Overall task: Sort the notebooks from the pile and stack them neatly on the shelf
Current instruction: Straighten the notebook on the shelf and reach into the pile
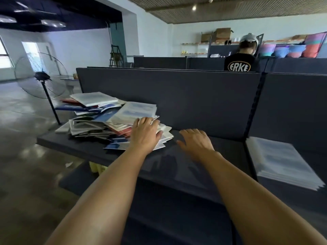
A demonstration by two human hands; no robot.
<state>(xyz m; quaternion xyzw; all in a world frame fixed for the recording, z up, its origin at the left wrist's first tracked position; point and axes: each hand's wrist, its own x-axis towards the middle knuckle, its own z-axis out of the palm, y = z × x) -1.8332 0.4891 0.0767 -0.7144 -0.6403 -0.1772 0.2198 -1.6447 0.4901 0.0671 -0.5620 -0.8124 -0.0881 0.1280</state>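
The loose pile of glossy white, blue and red notebooks sprawls at ten o'clock on the dark shelf; covers look slippery, so gripping a spine edge seems wise. The left hand rests flat on it, while the right hand hovers, fingers spread, holding nothing. A neat white stack sits at three o'clock.

Two hands reach forward, the left hand and the right hand. There is one bench. It carries two groups of notebooks: one loose pile at the left and one squared stack at the right. The pile holds perhaps two dozen notebooks, though blur and overlap make a true count impossible; the sheets in the stack cannot be counted either. One standing fan is on the floor. One other person sits behind the dividers. One stepladder leans by the far wall, and two cardboard boxes sit up on a shelf.
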